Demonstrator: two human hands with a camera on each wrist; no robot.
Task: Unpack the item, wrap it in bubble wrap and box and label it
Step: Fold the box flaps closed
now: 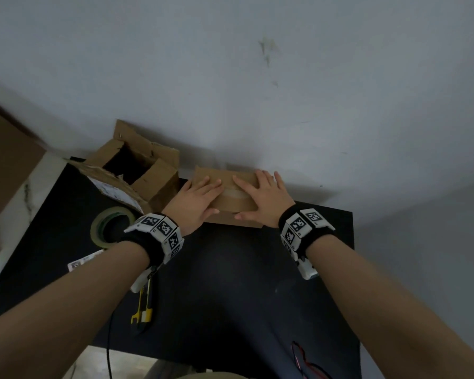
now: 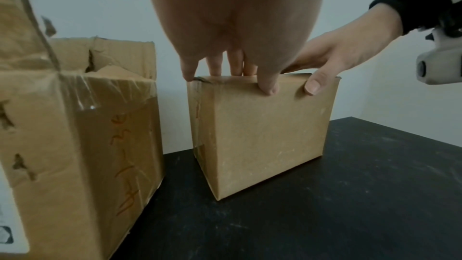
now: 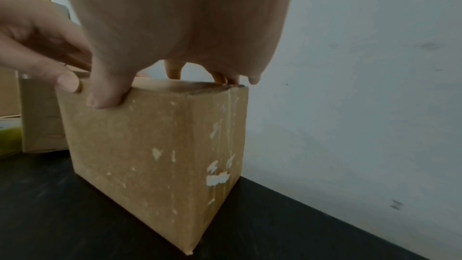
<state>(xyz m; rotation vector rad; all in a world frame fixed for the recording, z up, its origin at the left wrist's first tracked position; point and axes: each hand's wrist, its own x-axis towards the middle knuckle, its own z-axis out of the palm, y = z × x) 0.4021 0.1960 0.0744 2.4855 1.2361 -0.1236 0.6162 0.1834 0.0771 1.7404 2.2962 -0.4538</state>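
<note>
A small closed cardboard box [image 1: 231, 205] stands at the back of the black table [image 1: 230, 283], close to the wall. A strip of clear tape [image 1: 234, 193] runs across its top. My left hand [image 1: 197, 199] lies flat on the left half of the top, fingers straight. My right hand [image 1: 263, 198] lies flat on the right half. Both thumbs hang over the near top edge. The left wrist view shows the box [image 2: 262, 135] under my left hand [image 2: 232, 27], with my right hand [image 2: 332, 56] beside it. In the right wrist view my right hand [image 3: 175, 17] presses the box [image 3: 155, 145].
A larger opened cardboard box [image 1: 137, 176] with torn flaps stands just left of the small one. A tape roll [image 1: 110, 225], a printed label [image 1: 82, 262] and a yellow utility knife [image 1: 144, 310] lie on the table's left side. The wall [image 1: 285, 105] rises directly behind.
</note>
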